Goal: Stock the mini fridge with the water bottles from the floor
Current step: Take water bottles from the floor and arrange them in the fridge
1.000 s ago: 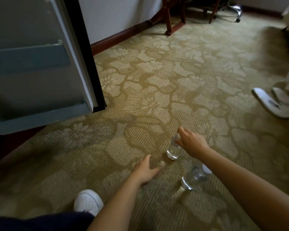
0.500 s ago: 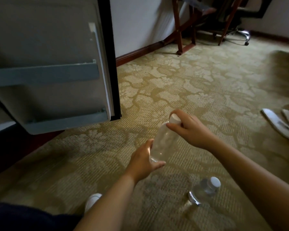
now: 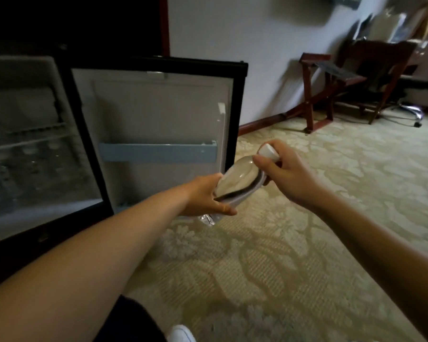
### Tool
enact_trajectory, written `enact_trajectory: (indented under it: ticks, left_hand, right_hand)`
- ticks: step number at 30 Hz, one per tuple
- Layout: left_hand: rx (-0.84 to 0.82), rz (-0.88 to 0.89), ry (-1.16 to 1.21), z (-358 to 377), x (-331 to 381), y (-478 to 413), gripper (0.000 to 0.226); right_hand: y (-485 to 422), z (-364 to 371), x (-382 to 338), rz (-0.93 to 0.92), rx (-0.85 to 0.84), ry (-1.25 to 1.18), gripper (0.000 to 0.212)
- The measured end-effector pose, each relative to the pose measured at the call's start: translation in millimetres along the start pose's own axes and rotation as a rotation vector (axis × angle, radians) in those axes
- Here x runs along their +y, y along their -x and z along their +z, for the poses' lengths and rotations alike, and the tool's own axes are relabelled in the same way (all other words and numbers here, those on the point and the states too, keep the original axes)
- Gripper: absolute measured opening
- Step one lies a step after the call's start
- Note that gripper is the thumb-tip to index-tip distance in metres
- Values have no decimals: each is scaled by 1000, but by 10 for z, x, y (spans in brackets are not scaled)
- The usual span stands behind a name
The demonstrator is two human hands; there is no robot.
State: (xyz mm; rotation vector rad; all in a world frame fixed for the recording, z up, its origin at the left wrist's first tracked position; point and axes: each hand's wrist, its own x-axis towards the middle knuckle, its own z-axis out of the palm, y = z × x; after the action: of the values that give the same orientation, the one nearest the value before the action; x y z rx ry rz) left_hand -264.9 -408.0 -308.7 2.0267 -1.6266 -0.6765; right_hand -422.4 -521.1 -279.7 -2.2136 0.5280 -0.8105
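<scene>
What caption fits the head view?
Both hands carry a tilted water bottle toward the open mini fridge.

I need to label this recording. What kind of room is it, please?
Probably a hotel room: a mini fridge built into dark cabinetry, a folding luggage rack by the wall, and patterned carpet.

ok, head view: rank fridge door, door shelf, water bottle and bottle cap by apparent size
1. fridge door
2. door shelf
3. water bottle, partly hidden by both hands and nearer the camera, so its rank against the shelf is unsure
4. bottle cap
</scene>
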Motion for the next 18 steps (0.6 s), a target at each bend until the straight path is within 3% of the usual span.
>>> enact_trajectory:
  ticks: [8,15,18]
  left_hand:
    - [108,-39,-31,-891,-394,422,36]
    - [274,-117,27,-1509,-996,921,35]
    - [327,-142,10,-1755,-1283,1079,48]
  right_hand:
    - [-649,624,-700,-116,126,-104,22]
    - [-1130,1337,-1351,-255,53,-124,20]
    - [-1309,1645,-1587,-302,33,-126,22]
